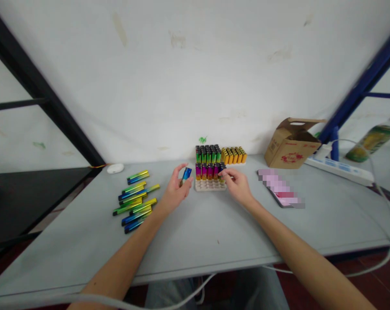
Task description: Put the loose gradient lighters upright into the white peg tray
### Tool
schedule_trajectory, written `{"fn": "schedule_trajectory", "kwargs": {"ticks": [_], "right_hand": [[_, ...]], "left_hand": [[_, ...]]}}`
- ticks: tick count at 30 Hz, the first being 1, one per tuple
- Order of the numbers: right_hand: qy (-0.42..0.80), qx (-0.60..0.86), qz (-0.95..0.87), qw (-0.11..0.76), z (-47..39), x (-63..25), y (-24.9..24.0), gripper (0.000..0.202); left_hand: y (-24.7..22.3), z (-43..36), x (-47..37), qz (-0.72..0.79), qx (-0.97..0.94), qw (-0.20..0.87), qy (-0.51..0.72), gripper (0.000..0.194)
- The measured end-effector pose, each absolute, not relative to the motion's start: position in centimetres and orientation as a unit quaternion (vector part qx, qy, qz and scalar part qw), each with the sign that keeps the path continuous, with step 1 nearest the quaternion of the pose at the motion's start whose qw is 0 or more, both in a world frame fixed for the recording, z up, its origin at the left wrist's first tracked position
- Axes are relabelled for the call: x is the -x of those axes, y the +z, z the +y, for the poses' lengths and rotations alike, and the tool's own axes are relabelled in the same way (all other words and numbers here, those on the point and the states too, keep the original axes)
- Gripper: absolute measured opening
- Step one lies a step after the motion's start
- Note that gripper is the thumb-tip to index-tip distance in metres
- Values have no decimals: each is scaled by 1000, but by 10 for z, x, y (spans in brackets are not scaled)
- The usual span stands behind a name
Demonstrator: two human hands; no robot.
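In the head view, a blue lighter [186, 174] is held in the left hand [177, 187], pinched between thumb and fingers above the tabletop [210, 234], just off the left edge of a pale holed tray [210, 188]. By the right hand [238, 184], the tray's right edge is reached: thumb and forefinger are brought close together at a dark-topped lighter [222, 167] standing in the tray's end place, but whether it is gripped or only steadied cannot be told.

Beside it, purple-and-orange lighters [204, 171] are stood upright, while open holes are shown along the tray's front. Behind, green-bodied lighters [208, 153] are packed in a block, with yellow lighters [234, 156] set to their right, near the wall [182, 86].

On the left, loose metallic lighters [133, 201] are strewn flat near the left forearm, below a white case [115, 168]. Between the forearms, open room is left from the tray down to the table's front edge. On the right, movement is bounded by a phone [275, 185] lying near the hand, an open cardboard box [288, 150] and a white power strip [340, 169]; the far right of the table is crossed by a pale cable [388, 215].
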State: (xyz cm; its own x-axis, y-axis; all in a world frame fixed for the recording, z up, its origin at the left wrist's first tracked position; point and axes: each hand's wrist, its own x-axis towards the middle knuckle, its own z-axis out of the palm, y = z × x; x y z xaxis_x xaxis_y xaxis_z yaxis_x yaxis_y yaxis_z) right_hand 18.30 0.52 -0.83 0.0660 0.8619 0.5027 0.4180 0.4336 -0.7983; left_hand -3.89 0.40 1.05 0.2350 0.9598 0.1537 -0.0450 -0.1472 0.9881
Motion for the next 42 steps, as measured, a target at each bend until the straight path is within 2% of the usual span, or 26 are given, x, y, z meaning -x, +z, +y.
{"fn": "schedule_trajectory", "kwargs": {"ticks": [6,11,14,17,33,42], "right_hand": [[198,488,-656,541,5,-183,-8,27],[205,488,-657,537,4,-183,-8,28],[202,489,-661,532,4,-183,-8,29],[196,489,-666,528,5,-184,-9,29],[198,488,-676,515,0,-179,-8,27],[198,490,-676,514,0,-179,-7,26]], "left_hand": [[11,3,34,368,-556,560,492,45],[13,3,36,343,-504,620,494,46],[17,4,40,329,-448,691,462,55],[19,5,43,342,-418,716,441,55],[16,8,38,446,-377,668,462,39],[15,9,39,448,-375,672,455,41]]}}
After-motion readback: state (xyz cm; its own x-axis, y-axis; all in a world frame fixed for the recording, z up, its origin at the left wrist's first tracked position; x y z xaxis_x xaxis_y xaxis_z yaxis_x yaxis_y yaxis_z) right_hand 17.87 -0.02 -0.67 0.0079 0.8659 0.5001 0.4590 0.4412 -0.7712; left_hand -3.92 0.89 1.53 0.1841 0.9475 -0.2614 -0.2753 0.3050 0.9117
